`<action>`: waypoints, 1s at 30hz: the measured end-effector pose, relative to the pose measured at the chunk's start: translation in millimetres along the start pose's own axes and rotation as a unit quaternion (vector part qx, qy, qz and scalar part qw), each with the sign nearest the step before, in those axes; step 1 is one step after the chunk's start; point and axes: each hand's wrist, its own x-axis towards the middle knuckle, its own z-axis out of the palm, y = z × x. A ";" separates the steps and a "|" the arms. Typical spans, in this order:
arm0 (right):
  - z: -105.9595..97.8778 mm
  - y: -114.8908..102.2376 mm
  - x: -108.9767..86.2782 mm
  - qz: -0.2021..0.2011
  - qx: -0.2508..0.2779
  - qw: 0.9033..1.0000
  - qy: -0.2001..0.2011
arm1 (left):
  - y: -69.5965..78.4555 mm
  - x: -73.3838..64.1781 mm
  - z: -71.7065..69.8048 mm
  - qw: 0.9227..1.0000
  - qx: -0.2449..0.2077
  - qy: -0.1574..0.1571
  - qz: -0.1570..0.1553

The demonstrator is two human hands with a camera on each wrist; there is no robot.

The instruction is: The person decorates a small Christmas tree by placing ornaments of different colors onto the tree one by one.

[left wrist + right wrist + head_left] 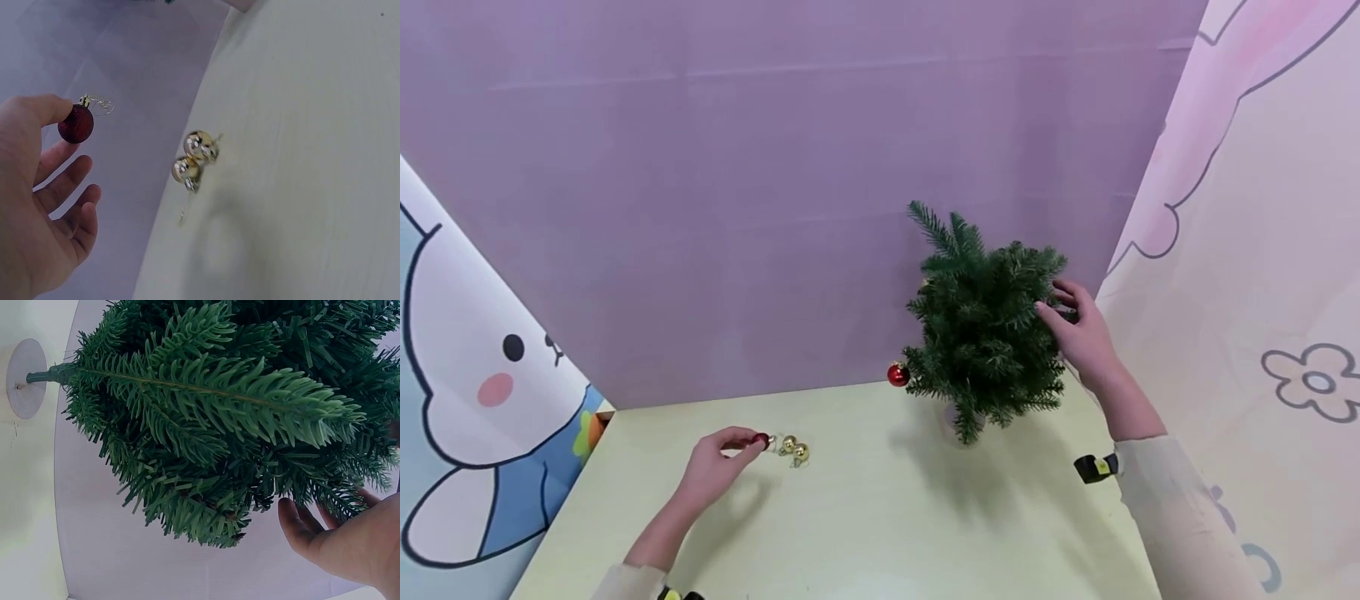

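Between thumb and index finger, my left hand (pixel 715 467) pinches a dark red Christmas ball (pixel 76 127) by its side. A gold cap and a thin looped thread show at the ball's top, and the other fingers curl loosely below. Two shiny gold Christmas balls (pixel 795 448) lie on the table just beyond that hand. My right hand (pixel 1086 337) holds the right side of a small green artificial Christmas tree (pixel 985 325), thumb and fingers around its outer twigs, fingertips partly hidden by needles. A bright red ball (pixel 898 374) hangs at the tree's lower left.
The tree stands upright on a round pale base (pixel 26 378) near the back of the cream table (pixel 850 517). A purple backdrop (pixel 775 208) rises behind. Printed panels flank the table, one with a cartoon animal (pixel 490 358), one with a flower outline (pixel 1318 383).
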 end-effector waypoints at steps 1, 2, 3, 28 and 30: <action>-0.9 -1.0 0.2 -0.001 -0.002 1.000 0.001 | 5.3 1.8 -0.9 1.000 0.003 -0.002 0.010; -1.9 -2.2 0.8 -0.003 -0.002 1.000 0.001 | 10.5 4.1 -1.8 1.000 0.004 -0.003 0.019; -2.9 -3.1 1.6 -0.003 -0.002 1.000 0.002 | 15.5 6.6 -2.8 1.000 0.004 -0.004 0.029; -7.5 -5.7 -3.7 0.006 -0.011 1.000 -0.020 | 136.1 51.8 -8.7 0.985 -0.001 -0.089 0.145; -7.0 -4.7 -4.0 0.007 -0.010 1.000 -0.023 | 146.2 54.2 -9.0 0.984 0.001 -0.095 0.151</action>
